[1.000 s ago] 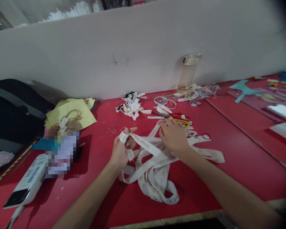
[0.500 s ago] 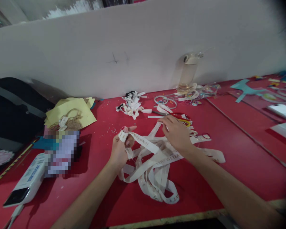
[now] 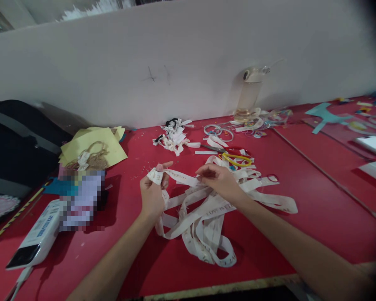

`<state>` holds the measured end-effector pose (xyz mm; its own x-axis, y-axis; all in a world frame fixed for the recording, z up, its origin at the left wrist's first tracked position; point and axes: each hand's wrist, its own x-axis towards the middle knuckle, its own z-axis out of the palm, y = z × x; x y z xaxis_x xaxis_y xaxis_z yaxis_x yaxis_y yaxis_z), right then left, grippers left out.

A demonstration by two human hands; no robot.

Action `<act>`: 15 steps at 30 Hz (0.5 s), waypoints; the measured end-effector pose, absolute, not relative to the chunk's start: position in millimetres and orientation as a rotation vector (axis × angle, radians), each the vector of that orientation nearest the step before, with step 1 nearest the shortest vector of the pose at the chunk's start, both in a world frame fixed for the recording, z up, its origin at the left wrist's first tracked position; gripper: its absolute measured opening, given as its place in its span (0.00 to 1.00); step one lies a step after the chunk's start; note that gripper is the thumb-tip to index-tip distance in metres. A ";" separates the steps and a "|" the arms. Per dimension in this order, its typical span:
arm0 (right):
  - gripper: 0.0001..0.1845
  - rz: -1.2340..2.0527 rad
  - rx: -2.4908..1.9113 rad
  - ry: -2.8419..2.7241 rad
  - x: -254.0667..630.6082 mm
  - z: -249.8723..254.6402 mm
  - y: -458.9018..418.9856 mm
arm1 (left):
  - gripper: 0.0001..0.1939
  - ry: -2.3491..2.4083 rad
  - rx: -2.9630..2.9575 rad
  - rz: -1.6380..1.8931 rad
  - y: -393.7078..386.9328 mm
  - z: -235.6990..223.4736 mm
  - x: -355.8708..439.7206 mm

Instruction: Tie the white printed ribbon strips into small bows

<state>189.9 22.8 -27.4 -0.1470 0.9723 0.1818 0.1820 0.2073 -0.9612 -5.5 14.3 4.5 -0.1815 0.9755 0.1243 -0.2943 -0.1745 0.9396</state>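
Note:
A cream ribbon [image 3: 178, 176] with printed lettering runs between my two hands above the table. My left hand [image 3: 153, 196] is closed on it, with one turn of ribbon wrapped over the thumb and the index finger stretched out. My right hand [image 3: 221, 179] pinches the ribbon's other end between thumb and fingertips. Below both hands lies a loose heap of the same printed ribbon [image 3: 203, 240], its loops reaching toward the table's front. Scissors [image 3: 238, 159] with red and yellow handles rest just beyond my right hand.
A heap of short ribbon pieces [image 3: 175, 138] lies near the wall. Behind the scissors are clear rings [image 3: 219, 131] and a water bottle [image 3: 249, 98]. Yellow paper [image 3: 113, 146], a white power bank [image 3: 34, 238] and a dark bag [image 3: 19, 146] are at left; a phone [image 3: 374, 145] lies far right.
My right hand has come left and lower, off the scissors' handles, and now pinches the ribbon that runs from my left hand. My left hand has shifted slightly left.

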 end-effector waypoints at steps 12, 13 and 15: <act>0.07 1.163 -1.133 -1.481 189.0 -22.3 20.6 | 0.15 1.054 1.038 1.535 12.3 7.3 -6.5; 0.07 1.180 -1.140 -1.474 189.0 -21.9 20.4 | 0.15 1.054 1.044 1.543 12.5 8.0 -7.1; 0.07 1.231 -1.154 -1.448 188.7 -21.3 20.0 | 0.15 1.052 1.049 1.555 13.1 8.6 -7.9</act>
